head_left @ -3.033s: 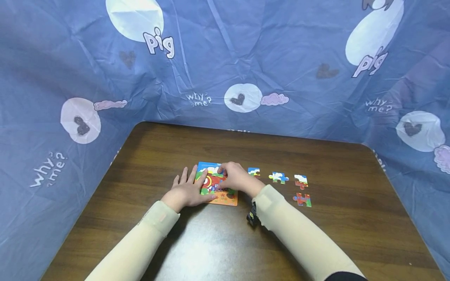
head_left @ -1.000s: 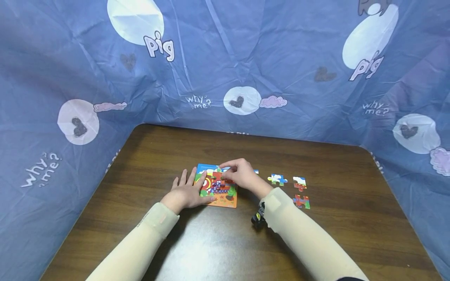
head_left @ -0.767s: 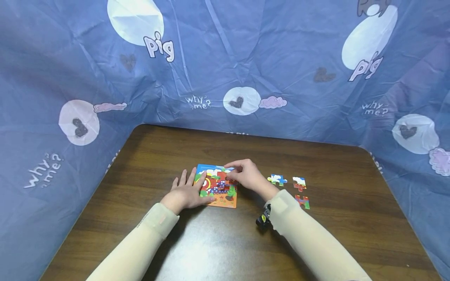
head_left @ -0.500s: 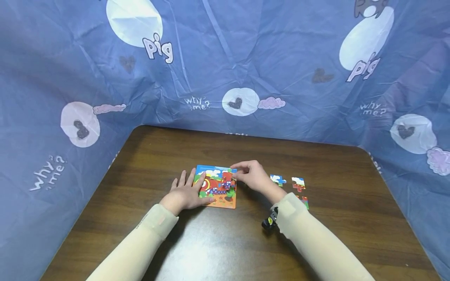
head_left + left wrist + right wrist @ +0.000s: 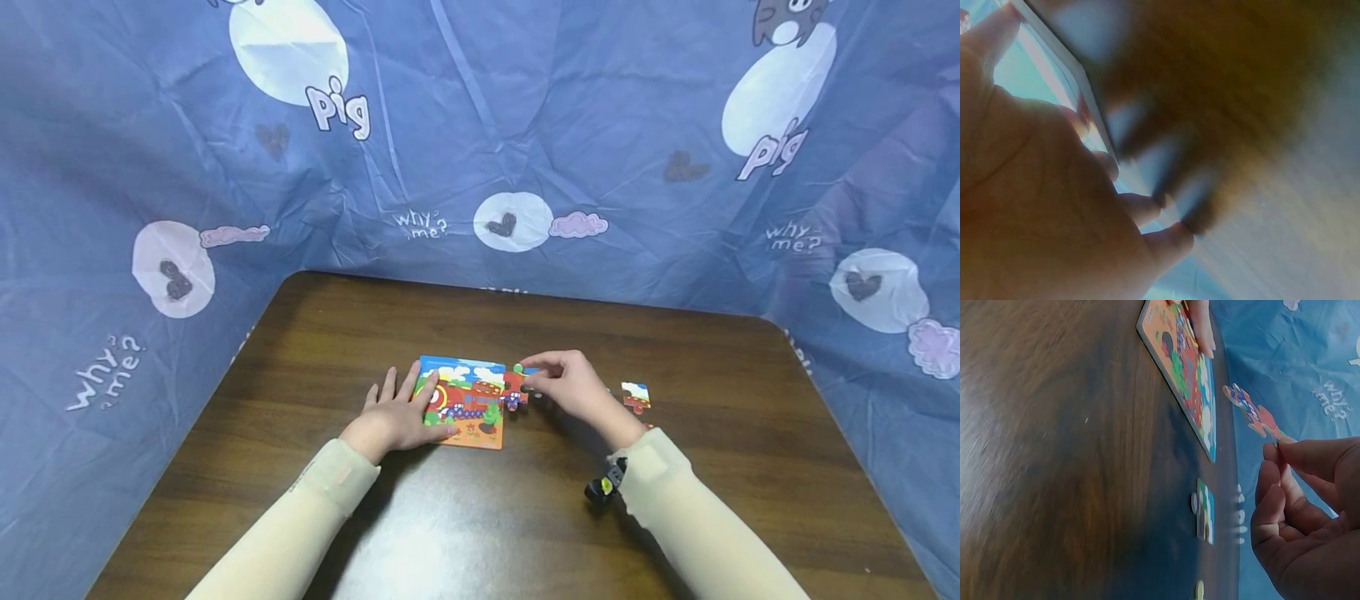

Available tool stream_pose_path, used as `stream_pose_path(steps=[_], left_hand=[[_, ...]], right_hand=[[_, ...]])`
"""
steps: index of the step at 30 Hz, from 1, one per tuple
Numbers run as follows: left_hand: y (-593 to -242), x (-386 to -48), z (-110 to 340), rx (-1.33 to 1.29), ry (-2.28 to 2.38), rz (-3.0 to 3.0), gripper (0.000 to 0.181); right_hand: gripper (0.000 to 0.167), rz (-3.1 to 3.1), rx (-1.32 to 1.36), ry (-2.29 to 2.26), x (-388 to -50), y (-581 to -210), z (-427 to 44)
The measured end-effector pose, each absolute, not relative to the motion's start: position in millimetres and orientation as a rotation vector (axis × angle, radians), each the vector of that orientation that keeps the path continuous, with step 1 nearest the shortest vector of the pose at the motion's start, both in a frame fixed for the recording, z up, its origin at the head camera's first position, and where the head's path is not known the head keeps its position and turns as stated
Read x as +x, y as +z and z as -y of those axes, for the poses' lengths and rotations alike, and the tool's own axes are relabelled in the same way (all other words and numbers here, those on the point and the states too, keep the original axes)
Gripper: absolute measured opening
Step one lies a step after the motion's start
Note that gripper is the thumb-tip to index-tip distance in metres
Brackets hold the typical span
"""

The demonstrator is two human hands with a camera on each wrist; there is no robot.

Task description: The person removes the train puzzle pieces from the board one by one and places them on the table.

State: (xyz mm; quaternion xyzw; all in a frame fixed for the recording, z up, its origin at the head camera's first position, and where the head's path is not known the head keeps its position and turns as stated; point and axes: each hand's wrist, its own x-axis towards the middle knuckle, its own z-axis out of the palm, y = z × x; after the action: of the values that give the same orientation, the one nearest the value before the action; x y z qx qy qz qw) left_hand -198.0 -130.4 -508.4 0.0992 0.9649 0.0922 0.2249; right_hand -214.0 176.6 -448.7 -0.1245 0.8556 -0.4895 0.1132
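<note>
My left hand (image 5: 393, 421) lies with spread fingers on the left side of a colourful puzzle board (image 5: 480, 432), which bears a red train picture. In the left wrist view, the thumb and fingertips of the left hand (image 5: 1047, 175) show along the board's edge. Just off the board's right edge, my right hand (image 5: 576, 385) pinches a red and blue puzzle piece (image 5: 513, 390) between thumb and finger. The right wrist view shows this jigsaw piece (image 5: 1254, 414) raised clear of the table, tilted.
On the wooden table (image 5: 360, 333), a white and red puzzle piece (image 5: 636, 393) lies to the right. Another loose piece (image 5: 1205, 512) rests near the board. The right hand and forearm partly cover other pieces. A blue printed cloth (image 5: 420, 150) hangs behind the table.
My right hand has moved from over the board's middle to beyond its right edge, carrying the red and blue puzzle piece. The left hand stays on the board.
</note>
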Motion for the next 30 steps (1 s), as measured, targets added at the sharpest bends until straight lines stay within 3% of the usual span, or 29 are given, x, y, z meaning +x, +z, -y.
stream_pose_path(steps=[30], left_hand=[[-495,-193,127,0.27,0.249,-2.627,0.11]], right_hand=[[0.013,-2.613,-0.253,-1.361,-190,-455,-257]])
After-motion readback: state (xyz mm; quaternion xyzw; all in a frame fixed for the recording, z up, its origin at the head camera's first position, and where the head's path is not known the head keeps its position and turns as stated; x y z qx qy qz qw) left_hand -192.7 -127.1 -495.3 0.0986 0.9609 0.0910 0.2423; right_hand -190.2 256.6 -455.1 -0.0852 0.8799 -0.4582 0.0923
